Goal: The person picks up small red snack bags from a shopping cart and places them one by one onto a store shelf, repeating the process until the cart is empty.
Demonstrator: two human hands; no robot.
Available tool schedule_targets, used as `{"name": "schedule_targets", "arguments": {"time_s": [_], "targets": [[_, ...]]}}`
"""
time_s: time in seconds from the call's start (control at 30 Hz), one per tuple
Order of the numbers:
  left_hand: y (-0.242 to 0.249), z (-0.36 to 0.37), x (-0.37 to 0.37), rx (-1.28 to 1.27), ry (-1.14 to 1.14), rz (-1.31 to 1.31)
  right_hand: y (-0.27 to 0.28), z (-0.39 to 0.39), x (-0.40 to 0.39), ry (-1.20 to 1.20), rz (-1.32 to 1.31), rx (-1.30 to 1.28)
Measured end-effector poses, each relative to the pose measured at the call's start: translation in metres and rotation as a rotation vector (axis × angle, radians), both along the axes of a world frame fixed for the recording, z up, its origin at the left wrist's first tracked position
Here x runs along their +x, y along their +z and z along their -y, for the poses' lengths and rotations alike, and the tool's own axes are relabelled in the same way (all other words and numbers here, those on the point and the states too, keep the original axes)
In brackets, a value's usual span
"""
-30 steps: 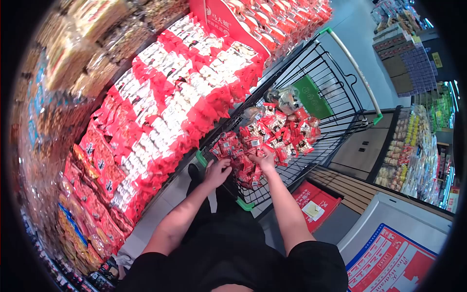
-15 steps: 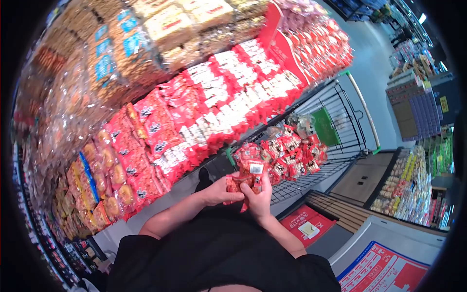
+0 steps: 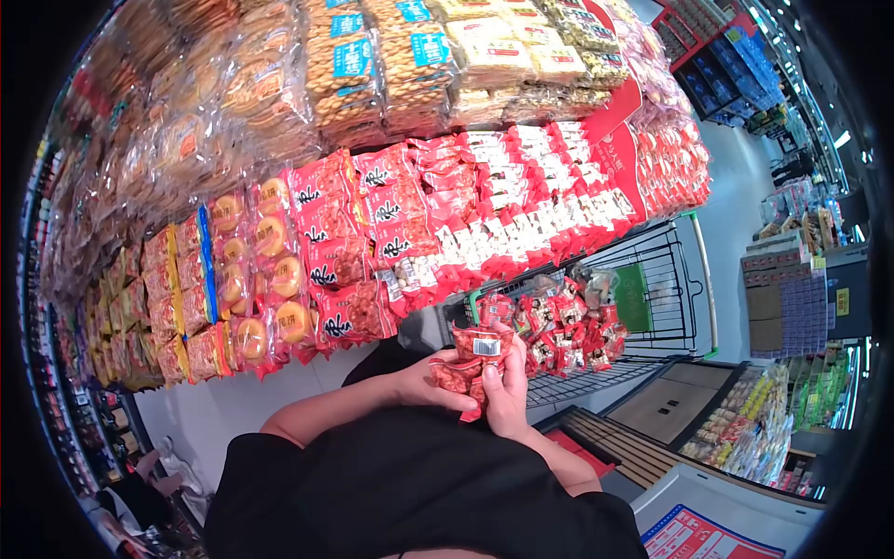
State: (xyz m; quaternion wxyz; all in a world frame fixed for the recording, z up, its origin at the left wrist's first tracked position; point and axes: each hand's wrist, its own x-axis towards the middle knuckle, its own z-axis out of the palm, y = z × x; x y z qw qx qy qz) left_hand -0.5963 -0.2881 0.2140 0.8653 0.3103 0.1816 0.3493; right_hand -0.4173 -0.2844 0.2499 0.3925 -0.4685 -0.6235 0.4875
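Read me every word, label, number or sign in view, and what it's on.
"十", first on the blue labels; rest blurred.
"马大姐", apparently, on the red divider board.
Red bags, cake packs: characters too blurred.
Held packet: barcode, print too small.
Red-and-white sign, yellow sign: too small.

bright, glare on shelved packets, fisheye-bent, far left perhaps blurred
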Motion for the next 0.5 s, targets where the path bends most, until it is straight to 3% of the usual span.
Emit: {"name": "schedule_targets", "arguments": {"time_s": [0.2, 0.5], "targets": [[-0.009, 0.009, -0.015, 0.033, -0.058, 0.025, 0.033, -0.025, -0.002, 0.216, 0.408, 0.463], [0.001, 0.013, -0.021, 0.148, -0.194, 0.072, 0.043, -0.045, 0.006, 0.627, -0.050, 0.090]]}}
